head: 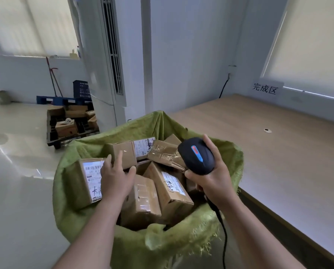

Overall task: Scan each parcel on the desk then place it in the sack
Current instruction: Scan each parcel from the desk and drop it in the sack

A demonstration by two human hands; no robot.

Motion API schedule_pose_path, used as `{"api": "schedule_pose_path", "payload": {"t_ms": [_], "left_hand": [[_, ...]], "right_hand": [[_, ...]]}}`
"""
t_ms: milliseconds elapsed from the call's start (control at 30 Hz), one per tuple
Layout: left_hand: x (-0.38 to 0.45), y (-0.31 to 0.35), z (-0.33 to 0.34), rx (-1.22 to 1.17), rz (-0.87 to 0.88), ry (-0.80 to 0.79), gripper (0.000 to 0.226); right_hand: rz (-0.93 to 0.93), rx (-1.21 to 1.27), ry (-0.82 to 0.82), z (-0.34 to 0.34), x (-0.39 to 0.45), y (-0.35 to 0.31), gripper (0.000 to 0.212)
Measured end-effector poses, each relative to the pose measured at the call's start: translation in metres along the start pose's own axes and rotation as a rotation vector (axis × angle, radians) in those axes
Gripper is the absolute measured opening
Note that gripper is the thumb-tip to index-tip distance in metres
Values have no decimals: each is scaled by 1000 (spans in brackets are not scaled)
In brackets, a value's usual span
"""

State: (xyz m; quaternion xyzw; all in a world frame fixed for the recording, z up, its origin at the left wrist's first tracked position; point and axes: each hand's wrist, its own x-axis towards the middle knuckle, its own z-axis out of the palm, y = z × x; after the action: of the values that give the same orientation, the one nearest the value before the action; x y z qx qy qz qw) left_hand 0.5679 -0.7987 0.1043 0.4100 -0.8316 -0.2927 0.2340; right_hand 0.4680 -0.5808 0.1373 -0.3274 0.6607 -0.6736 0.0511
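A: Where do things stand?

B: The left hand (116, 176) is spread flat, fingers straight, over the parcels (152, 193) in the sack (80, 216), gripping nothing. The right hand (213, 180) is curled round the scanner (197, 155), its cord hanging down past the sack's rim.

A: So the boxes are already in?

B: Several, piled at angles, filling the green sack nearly to the mouth. I judge this to be the placing step, or settling the load.

A: How to do it well?

B: Press the boxes flat so the pile sits below the rim, and keep the cord outside the mouth so it doesn't snag.

A: And the desk?

B: The desk (278, 152) runs just right of the sack, pale wood with a small cable hole (267, 130). No parcel shows on the part in view.

A: Farther off?

B: A sign (265, 88) on the wall behind the desk, a tall white air conditioner (108, 55), and left of it a pallet (69, 123) of more boxes on a glossy floor (16, 162).
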Motion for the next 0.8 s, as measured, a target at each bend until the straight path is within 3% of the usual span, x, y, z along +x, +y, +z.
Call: {"api": "schedule_pose_path", "payload": {"t_ms": [200, 500, 800], "left_hand": [[-13, 39, 20, -66, 229, -47, 69], [-62, 105, 47, -135, 418, -164, 73], [-179, 188, 93, -167, 561, -283, 76]], "right_hand": [[43, 3, 67, -25, -22, -1, 99], [-9, -25, 227, -88, -61, -22, 97], [44, -111, 387, -199, -148, -50, 96]]}}
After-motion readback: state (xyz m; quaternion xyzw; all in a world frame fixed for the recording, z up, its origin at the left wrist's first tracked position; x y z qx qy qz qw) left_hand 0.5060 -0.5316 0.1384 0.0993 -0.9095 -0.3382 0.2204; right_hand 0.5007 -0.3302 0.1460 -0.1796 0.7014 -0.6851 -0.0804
